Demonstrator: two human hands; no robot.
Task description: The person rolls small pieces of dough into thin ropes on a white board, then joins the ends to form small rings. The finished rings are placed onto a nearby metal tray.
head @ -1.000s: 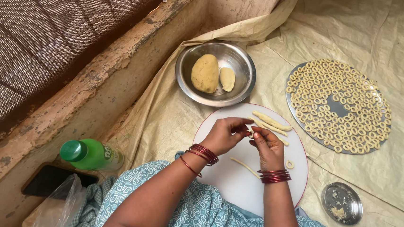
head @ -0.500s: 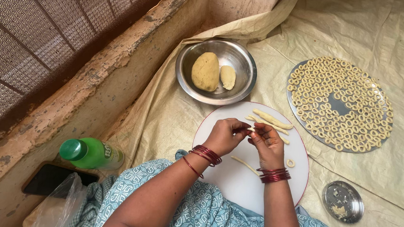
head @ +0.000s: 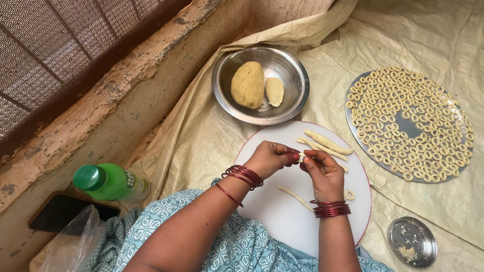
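Observation:
My left hand (head: 271,158) and my right hand (head: 323,170) meet fingertip to fingertip over a round white board (head: 282,212), pinching a thin strip of dough (head: 302,156) between them. Both wrists wear red bangles. On the board lie a few rolled dough sticks (head: 326,143) beyond my hands, a thin dough strand (head: 294,197) between my forearms, and one small dough ring (head: 350,194) to the right of my right hand.
A steel bowl (head: 292,74) holding a large dough lump (head: 248,84) and a smaller piece (head: 274,91) stands beyond the board. A round tray (head: 407,126) covered with several dough rings lies at right. A small steel lid (head: 413,240), a green bottle (head: 109,182), a phone (head: 60,213) and a plastic bag (head: 69,246) are nearby.
My hands stay together over the board, with the fingers working the dough strip slightly. Nothing else has moved.

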